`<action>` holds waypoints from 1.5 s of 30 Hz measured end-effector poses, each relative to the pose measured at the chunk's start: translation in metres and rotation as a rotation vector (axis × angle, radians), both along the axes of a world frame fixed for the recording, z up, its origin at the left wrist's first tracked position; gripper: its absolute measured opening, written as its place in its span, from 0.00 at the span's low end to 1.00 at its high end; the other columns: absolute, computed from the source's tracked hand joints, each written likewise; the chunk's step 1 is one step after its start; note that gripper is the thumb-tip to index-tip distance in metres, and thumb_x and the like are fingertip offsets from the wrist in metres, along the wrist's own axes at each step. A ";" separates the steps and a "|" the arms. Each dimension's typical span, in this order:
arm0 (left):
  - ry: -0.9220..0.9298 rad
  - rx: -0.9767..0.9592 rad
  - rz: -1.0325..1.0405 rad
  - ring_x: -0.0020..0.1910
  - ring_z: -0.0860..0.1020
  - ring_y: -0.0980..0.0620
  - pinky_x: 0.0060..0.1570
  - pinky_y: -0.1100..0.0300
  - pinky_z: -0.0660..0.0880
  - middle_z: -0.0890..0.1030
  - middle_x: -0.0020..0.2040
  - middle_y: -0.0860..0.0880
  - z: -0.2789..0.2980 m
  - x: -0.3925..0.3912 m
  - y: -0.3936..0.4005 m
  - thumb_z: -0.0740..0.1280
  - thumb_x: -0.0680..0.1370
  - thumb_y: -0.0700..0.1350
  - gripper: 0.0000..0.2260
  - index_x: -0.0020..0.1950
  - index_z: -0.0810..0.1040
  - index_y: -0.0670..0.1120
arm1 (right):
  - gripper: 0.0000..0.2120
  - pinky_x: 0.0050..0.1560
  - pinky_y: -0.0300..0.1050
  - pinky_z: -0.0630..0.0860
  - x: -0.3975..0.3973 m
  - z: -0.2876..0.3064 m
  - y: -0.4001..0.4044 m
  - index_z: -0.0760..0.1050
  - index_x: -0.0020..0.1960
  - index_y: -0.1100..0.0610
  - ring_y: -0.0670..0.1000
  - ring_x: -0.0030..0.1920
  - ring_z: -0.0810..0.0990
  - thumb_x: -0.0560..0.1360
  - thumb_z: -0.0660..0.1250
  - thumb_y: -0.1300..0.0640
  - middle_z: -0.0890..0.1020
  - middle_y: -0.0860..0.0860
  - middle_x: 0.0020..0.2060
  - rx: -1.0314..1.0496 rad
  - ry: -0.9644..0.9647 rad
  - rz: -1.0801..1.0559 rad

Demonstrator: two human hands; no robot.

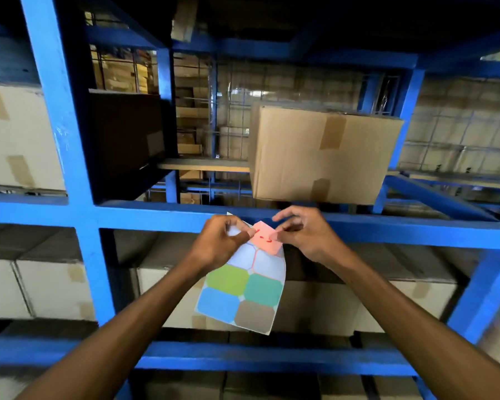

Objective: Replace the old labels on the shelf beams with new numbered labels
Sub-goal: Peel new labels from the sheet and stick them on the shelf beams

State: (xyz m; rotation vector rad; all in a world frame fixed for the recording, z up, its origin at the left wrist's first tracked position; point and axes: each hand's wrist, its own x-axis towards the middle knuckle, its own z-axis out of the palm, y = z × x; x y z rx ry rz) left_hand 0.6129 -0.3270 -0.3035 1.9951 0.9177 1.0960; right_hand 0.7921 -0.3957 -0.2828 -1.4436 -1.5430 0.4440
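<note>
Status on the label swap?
Left hand holds sticker sheet. Right hand pinches pink label, red-marked, partly peeled. Beam behind, nothing blocking.

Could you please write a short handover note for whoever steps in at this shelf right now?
Left hand: pinches the white sheet of coloured octagonal stickers at its top.
Right hand: pinches the pink label with red handwriting, partly lifted off that sheet.
Both are in front of the blue metal shelf beam.
Done: two upper sticker spots look empty.
Left: free the pink label and stick it on the beam; four coloured stickers remain.
</note>
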 end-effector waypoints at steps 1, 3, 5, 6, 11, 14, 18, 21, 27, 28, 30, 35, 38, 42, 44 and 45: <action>0.003 -0.015 0.014 0.43 0.82 0.48 0.46 0.50 0.78 0.85 0.43 0.46 -0.005 0.001 0.002 0.71 0.74 0.45 0.06 0.42 0.83 0.43 | 0.16 0.41 0.42 0.78 0.003 -0.005 0.005 0.76 0.42 0.48 0.45 0.37 0.82 0.68 0.72 0.68 0.83 0.49 0.32 -0.001 -0.018 0.005; 0.029 0.011 0.052 0.41 0.81 0.51 0.46 0.52 0.78 0.85 0.39 0.47 -0.012 0.003 0.006 0.72 0.73 0.47 0.08 0.39 0.84 0.43 | 0.16 0.40 0.40 0.77 0.007 -0.013 0.012 0.75 0.43 0.47 0.45 0.38 0.82 0.69 0.72 0.67 0.83 0.49 0.33 0.011 -0.039 0.008; 0.112 0.079 0.155 0.37 0.80 0.52 0.43 0.54 0.75 0.84 0.32 0.47 -0.018 0.001 0.014 0.72 0.71 0.54 0.16 0.32 0.83 0.42 | 0.16 0.39 0.38 0.75 0.014 -0.017 0.022 0.74 0.46 0.49 0.42 0.35 0.80 0.68 0.72 0.68 0.83 0.49 0.33 0.030 -0.059 -0.009; 0.170 0.106 0.204 0.35 0.80 0.50 0.41 0.53 0.75 0.83 0.30 0.45 -0.021 -0.001 0.019 0.72 0.70 0.58 0.21 0.30 0.82 0.40 | 0.16 0.38 0.37 0.74 0.018 -0.018 0.026 0.74 0.47 0.50 0.41 0.33 0.80 0.68 0.72 0.69 0.82 0.48 0.32 0.037 -0.071 -0.019; 0.473 0.082 0.276 0.34 0.78 0.46 0.39 0.49 0.77 0.80 0.30 0.42 -0.025 -0.006 0.044 0.62 0.66 0.72 0.36 0.30 0.78 0.37 | 0.22 0.41 0.42 0.76 0.029 -0.016 0.047 0.73 0.59 0.53 0.42 0.36 0.81 0.69 0.72 0.66 0.83 0.47 0.33 0.045 -0.210 -0.017; 0.615 0.007 0.300 0.36 0.79 0.49 0.40 0.53 0.76 0.80 0.31 0.46 -0.022 0.001 0.051 0.52 0.58 0.82 0.42 0.28 0.76 0.42 | 0.23 0.42 0.42 0.78 0.029 -0.014 0.056 0.72 0.61 0.53 0.45 0.38 0.83 0.68 0.72 0.65 0.84 0.48 0.34 0.044 -0.313 -0.017; 0.723 -0.054 0.250 0.36 0.77 0.50 0.40 0.55 0.72 0.78 0.33 0.46 -0.028 0.013 0.060 0.43 0.54 0.84 0.48 0.36 0.81 0.44 | 0.24 0.46 0.49 0.81 0.029 -0.010 0.062 0.71 0.62 0.53 0.46 0.42 0.84 0.69 0.71 0.66 0.86 0.50 0.36 0.027 -0.375 -0.011; 0.665 -0.083 0.247 0.38 0.79 0.49 0.45 0.52 0.74 0.81 0.33 0.45 -0.035 0.019 0.067 0.43 0.55 0.84 0.48 0.34 0.80 0.43 | 0.25 0.47 0.55 0.81 0.027 -0.003 0.067 0.70 0.64 0.52 0.48 0.42 0.83 0.69 0.70 0.66 0.86 0.51 0.37 0.002 -0.428 -0.016; 0.614 -0.119 0.234 0.38 0.79 0.50 0.42 0.55 0.68 0.82 0.31 0.46 -0.042 0.022 0.075 0.44 0.55 0.85 0.47 0.36 0.79 0.45 | 0.28 0.48 0.54 0.81 0.025 0.006 0.073 0.69 0.66 0.52 0.47 0.39 0.83 0.69 0.70 0.65 0.85 0.50 0.35 -0.008 -0.526 0.008; 0.614 -0.114 0.233 0.38 0.79 0.50 0.41 0.56 0.68 0.82 0.31 0.46 -0.043 0.022 0.076 0.44 0.56 0.85 0.47 0.36 0.79 0.45 | 0.28 0.48 0.53 0.81 0.025 0.006 0.073 0.68 0.66 0.53 0.47 0.39 0.83 0.69 0.70 0.65 0.85 0.49 0.35 -0.010 -0.533 0.013; 0.609 -0.102 0.225 0.39 0.79 0.50 0.40 0.56 0.67 0.82 0.32 0.47 -0.045 0.022 0.078 0.44 0.56 0.84 0.46 0.37 0.79 0.45 | 0.28 0.48 0.53 0.81 0.025 0.007 0.074 0.68 0.66 0.53 0.47 0.38 0.83 0.69 0.70 0.66 0.85 0.49 0.34 -0.008 -0.540 0.021; 0.607 -0.077 0.233 0.38 0.79 0.51 0.41 0.56 0.68 0.82 0.31 0.47 -0.046 0.024 0.081 0.44 0.56 0.84 0.46 0.36 0.79 0.46 | 0.29 0.47 0.54 0.81 0.023 0.008 0.075 0.67 0.67 0.51 0.46 0.39 0.82 0.69 0.71 0.65 0.84 0.49 0.35 -0.017 -0.570 0.021; 0.614 -0.049 0.250 0.38 0.78 0.51 0.40 0.57 0.68 0.82 0.32 0.48 -0.047 0.025 0.083 0.45 0.58 0.83 0.43 0.33 0.77 0.46 | 0.30 0.45 0.55 0.81 0.020 0.009 0.075 0.67 0.67 0.51 0.45 0.38 0.82 0.69 0.71 0.65 0.84 0.48 0.34 -0.013 -0.592 0.016; 0.608 -0.033 0.252 0.38 0.79 0.51 0.40 0.58 0.68 0.82 0.32 0.47 -0.048 0.023 0.085 0.46 0.59 0.83 0.42 0.32 0.76 0.45 | 0.29 0.46 0.54 0.81 0.020 0.007 0.076 0.68 0.67 0.52 0.45 0.38 0.82 0.69 0.71 0.65 0.84 0.48 0.34 -0.002 -0.558 -0.002; 0.612 -0.031 0.256 0.38 0.79 0.51 0.40 0.57 0.69 0.82 0.32 0.47 -0.048 0.024 0.085 0.46 0.59 0.83 0.42 0.32 0.76 0.46 | 0.29 0.47 0.54 0.81 0.021 0.006 0.076 0.68 0.67 0.52 0.45 0.38 0.82 0.69 0.72 0.65 0.84 0.49 0.34 -0.005 -0.531 0.002; 0.614 -0.030 0.256 0.38 0.79 0.51 0.40 0.57 0.69 0.81 0.33 0.47 -0.049 0.024 0.086 0.46 0.59 0.82 0.42 0.33 0.76 0.46 | 0.29 0.48 0.54 0.81 0.021 0.006 0.076 0.68 0.67 0.52 0.45 0.38 0.83 0.69 0.72 0.65 0.84 0.49 0.34 -0.007 -0.524 0.002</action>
